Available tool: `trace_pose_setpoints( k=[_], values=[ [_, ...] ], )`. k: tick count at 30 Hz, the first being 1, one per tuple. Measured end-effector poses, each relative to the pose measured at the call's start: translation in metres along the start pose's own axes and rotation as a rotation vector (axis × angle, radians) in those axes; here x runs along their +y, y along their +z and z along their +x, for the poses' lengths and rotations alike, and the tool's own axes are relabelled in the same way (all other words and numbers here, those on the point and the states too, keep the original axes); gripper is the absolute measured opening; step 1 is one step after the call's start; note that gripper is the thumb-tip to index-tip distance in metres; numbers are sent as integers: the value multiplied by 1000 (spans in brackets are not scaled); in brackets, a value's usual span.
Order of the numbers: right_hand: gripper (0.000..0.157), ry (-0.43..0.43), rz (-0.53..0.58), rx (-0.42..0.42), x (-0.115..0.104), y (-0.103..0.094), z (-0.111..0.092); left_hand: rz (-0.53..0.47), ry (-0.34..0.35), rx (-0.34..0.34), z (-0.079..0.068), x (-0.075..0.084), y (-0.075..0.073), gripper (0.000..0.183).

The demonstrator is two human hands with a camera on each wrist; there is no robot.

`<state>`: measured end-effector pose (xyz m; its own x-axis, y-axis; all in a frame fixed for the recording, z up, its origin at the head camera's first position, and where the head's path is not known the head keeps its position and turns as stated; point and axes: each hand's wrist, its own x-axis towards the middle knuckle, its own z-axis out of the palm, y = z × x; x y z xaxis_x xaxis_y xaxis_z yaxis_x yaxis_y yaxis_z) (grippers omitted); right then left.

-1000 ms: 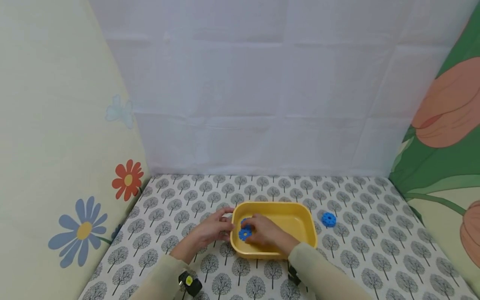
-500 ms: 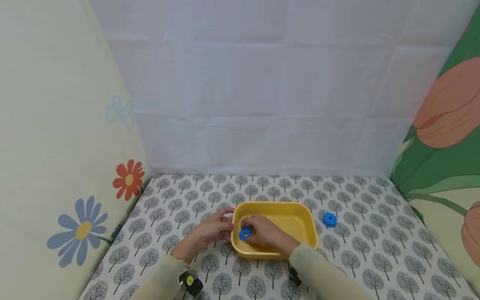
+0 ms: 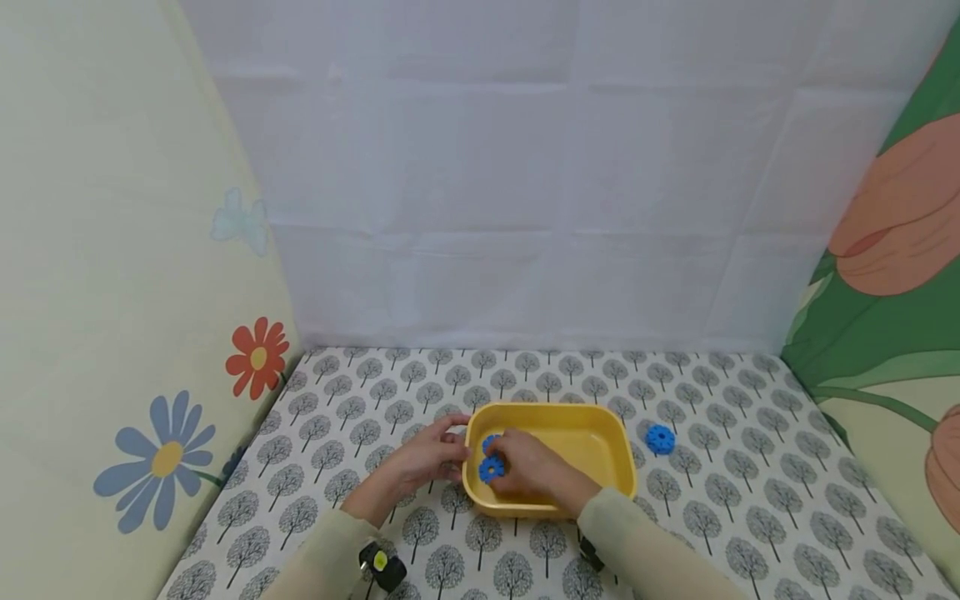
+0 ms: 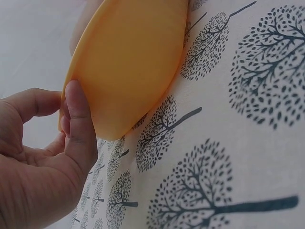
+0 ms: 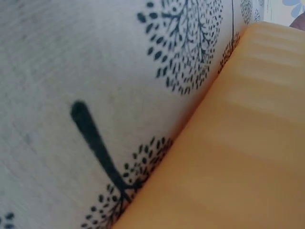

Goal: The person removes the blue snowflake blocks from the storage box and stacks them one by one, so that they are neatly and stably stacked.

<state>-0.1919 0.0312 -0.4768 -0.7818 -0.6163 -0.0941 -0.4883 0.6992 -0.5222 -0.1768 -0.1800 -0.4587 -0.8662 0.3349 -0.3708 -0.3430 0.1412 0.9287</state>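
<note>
A yellow plastic tub (image 3: 592, 450) sits on the table. My left hand (image 3: 429, 457) grips the tub's left rim; in the left wrist view, the thumb (image 4: 78, 112) lies against the outer wall while another finger reaches the rim. My right hand (image 3: 525, 462) is inside the tub at its left end, its curled fingers pinching a blue notched disc (image 3: 491, 469) with a hole in its middle. Just behind that disc, part of another blue notched disc (image 3: 491, 443) shows, partly hidden by the fingers. The right wrist view shows only the tub's outer wall (image 5: 248, 143) and the cloth.
To the right of the tub, several blue notched discs lie in a small stack (image 3: 660, 439). A tree-print cloth (image 3: 720, 533) covers the table. A white sheet (image 3: 480, 183) hangs behind, with flower-print panels at both sides.
The right hand's fingers shift slightly at the blue discs; the rear disc, mostly covered half a second ago, shows again. The left hand and the tub stay in place.
</note>
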Motion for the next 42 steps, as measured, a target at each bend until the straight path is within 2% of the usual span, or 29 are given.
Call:
trace_pose_setpoints(
  k=[7, 18, 26, 34, 42],
  values=[
    [34, 30, 41, 55, 0, -3, -2, 2, 7, -4, 0, 0, 0, 62],
    [44, 76, 125, 134, 6, -24, -22, 0, 7, 17, 1, -1, 0, 62],
    [42, 58, 137, 247, 22, -35, -42, -2, 7, 23, 0, -1, 1, 62],
    [38, 42, 156, 299, 33, -43, -56, -9, 7, 26, 1, -1, 1, 62],
    [32, 1, 119, 380, 46, -46, -70, -1, 5, 32, 0, -1, 1, 64]
  ],
)
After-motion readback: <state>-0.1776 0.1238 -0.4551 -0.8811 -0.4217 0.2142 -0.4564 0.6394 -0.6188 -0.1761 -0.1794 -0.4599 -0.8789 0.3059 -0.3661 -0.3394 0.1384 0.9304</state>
